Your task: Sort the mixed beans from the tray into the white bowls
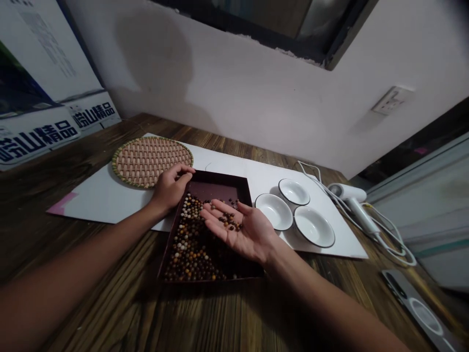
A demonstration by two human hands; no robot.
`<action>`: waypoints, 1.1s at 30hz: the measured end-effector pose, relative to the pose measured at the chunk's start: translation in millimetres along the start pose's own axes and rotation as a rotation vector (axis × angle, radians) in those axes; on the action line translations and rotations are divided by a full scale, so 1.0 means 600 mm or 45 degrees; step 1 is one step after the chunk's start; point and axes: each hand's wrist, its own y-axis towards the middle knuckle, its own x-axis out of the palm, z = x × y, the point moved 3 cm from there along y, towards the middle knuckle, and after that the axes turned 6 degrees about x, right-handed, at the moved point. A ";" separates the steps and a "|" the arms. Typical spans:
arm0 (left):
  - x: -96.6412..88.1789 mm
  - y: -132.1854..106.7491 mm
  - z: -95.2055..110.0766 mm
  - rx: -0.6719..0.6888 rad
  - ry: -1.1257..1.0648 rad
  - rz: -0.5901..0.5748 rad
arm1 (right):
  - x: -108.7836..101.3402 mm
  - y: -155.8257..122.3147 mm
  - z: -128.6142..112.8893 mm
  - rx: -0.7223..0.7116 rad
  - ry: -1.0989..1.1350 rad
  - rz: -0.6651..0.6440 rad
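Tray rim (pixel 216 174), beads (pixel 190 244) — hands (pixel 169 190) (pixel 240 230) above, bowls (pixel 274 211) beside

left hand (pixel 169 189) on tray (pixel 216 182) rim, right hand (pixel 245 232) palming beads (pixel 230 221).

Note for you: a white plastered wall (pixel 234 93) runs from 10 to 2 o'clock, with a large dark stain (pixel 154 58) at 11 o'clock. At 12 o'clock, a dark-framed opening (pixel 264 19) cuts across the top edge; window or recess, cannot tell. A white wall socket (pixel 393 100) sits at 2 o'clock. Printed white boards (pixel 51 117) with blue characters stand against the wall at 10 o'clock. A pale grey panel (pixel 428 210) fills 3 o'clock. A dark-grained wooden table (pixel 190 318) spans 6 o'clock. Light is dim, with the corners in shadow.
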 end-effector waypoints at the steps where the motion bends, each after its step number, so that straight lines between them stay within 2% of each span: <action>1: 0.000 0.000 0.000 0.005 -0.005 0.000 | -0.001 -0.001 -0.001 0.009 -0.042 -0.015; 7: 0.000 0.001 0.003 -0.025 0.027 0.017 | -0.007 -0.008 -0.011 0.023 -0.143 -0.112; 12: 0.000 0.002 0.007 -0.047 0.029 0.020 | -0.010 -0.009 -0.007 0.093 -0.022 0.010; 19: 0.000 0.002 0.009 -0.044 0.038 0.028 | -0.011 -0.005 0.001 0.039 0.059 0.064; 33: 0.000 0.000 0.014 0.028 0.051 0.041 | -0.013 0.001 0.004 -0.005 0.008 -0.145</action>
